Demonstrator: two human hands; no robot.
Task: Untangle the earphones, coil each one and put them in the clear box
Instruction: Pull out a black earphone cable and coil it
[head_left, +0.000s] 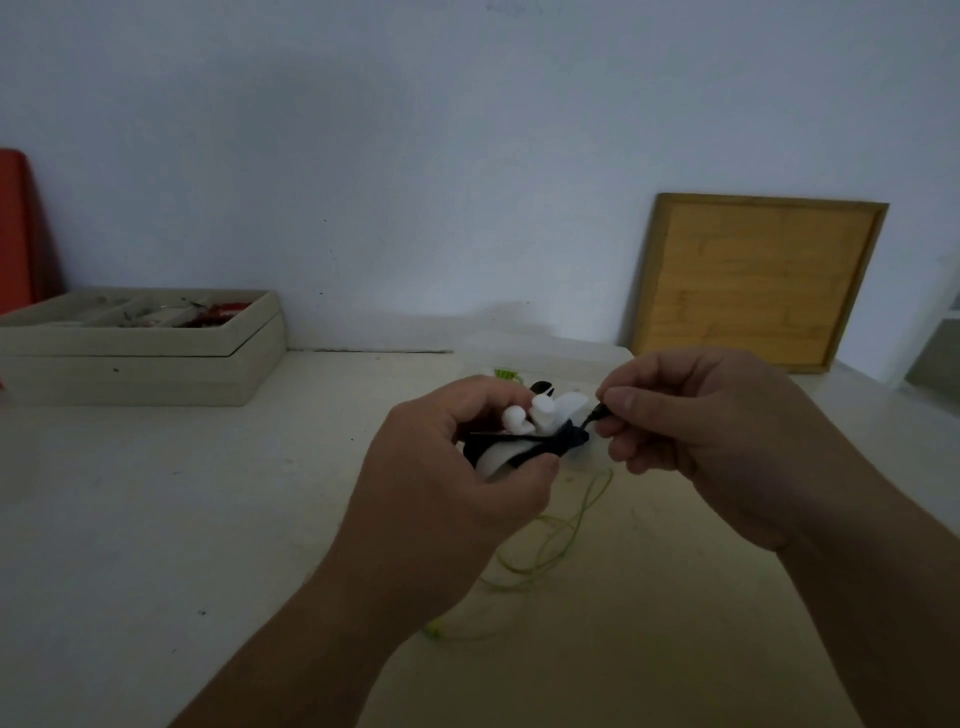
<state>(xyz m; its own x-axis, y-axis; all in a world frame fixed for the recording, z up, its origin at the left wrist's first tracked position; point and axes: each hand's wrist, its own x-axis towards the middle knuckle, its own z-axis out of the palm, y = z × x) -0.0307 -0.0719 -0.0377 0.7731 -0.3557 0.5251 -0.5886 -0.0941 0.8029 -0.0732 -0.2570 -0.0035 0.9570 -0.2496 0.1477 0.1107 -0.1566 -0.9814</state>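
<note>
Black cord (563, 439) stretches rightward from the white bundle (500, 458), gripped by the left hand (452, 483), to its plug (597, 414), pinched between the fingers (623, 402) of the right hand (706, 431).

clear box (571, 352) half hidden, red board (15, 228) cropped

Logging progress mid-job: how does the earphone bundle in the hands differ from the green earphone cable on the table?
The held bundle is white and black; the table cable is yellow-green. The bundle is wound tight; the cable sprawls in loose loops. The left hand grips the bundle and the right hand pinches its black end; the cable lies untouched.
</note>
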